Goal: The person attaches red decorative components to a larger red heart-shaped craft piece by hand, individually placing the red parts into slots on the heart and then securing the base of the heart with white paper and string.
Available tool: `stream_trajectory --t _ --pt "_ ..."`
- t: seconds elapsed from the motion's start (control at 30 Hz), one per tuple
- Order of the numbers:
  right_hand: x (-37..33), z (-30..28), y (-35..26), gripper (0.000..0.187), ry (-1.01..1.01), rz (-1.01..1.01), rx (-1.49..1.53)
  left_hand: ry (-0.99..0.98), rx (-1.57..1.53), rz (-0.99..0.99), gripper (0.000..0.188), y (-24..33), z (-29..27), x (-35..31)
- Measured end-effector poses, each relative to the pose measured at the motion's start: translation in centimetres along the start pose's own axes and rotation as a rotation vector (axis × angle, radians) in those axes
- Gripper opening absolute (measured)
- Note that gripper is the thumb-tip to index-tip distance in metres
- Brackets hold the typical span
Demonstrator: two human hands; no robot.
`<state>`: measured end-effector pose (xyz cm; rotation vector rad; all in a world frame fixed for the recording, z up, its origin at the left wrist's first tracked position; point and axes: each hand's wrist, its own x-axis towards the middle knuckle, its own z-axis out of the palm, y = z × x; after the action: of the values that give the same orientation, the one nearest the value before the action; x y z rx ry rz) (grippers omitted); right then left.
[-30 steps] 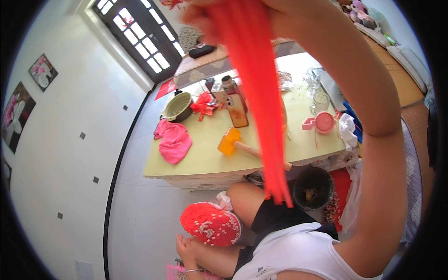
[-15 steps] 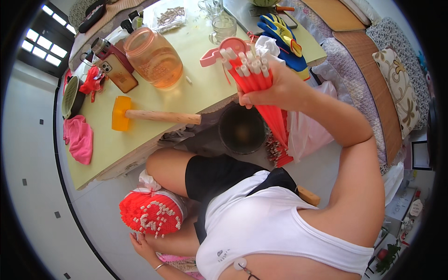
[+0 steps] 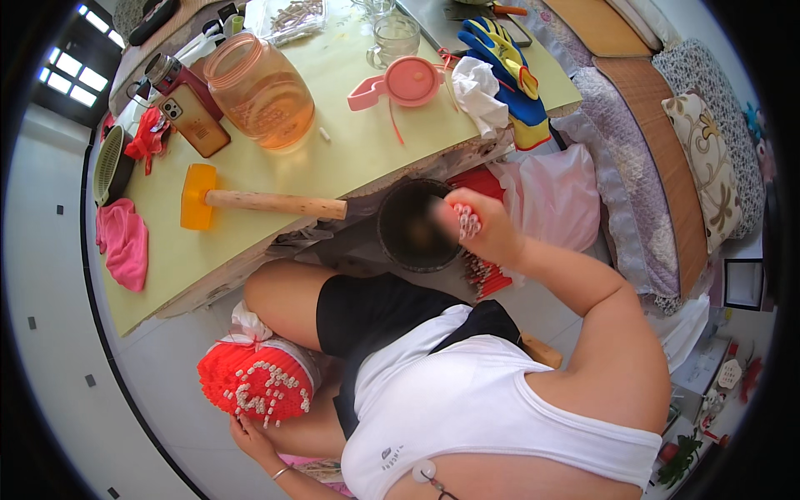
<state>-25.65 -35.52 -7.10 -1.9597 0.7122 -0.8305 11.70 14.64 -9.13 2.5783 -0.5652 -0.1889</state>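
Observation:
My right hand (image 3: 492,229) is closed round a bunch of red sticks; their pale ends (image 3: 468,222) poke out of the fist and the rest is hidden. It is held over the right rim of a dark bucket (image 3: 392,237). A thick bundle of red sticks (image 3: 218,377), dotted with white tips and wrapped in pale plastic, lies by my legs at lower left. My left hand (image 3: 254,440) grips the bundle's near edge, its fingertips partly hidden there.
On the pale yellow table lie a yellow-headed mallet (image 3: 275,204), a large jar of amber liquid (image 3: 260,96), a phone (image 3: 193,127), a pink lid (image 3: 412,81) and gloves (image 3: 504,71). More red sticks (image 3: 486,279) and a pinkish plastic bag (image 3: 554,200) are beside the bucket.
My right hand has come down from above the table's edge to the bucket, with the red sticks in its fist. My left hand now sits closer against the bundle.

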Motion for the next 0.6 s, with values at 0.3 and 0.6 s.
stream_trajectory --t 0.3,0.6 --pt "-5.5 2.7 5.3 0.028 -0.209 -0.136 -0.367 0.008 0.065 -0.008 0.044 -0.4 0.3 -0.6" --pt "-9.4 3.1 8.7 0.036 -0.388 -0.097 -0.335 0.096 0.113 0.011 0.054 -2.7 1.4 -1.3"
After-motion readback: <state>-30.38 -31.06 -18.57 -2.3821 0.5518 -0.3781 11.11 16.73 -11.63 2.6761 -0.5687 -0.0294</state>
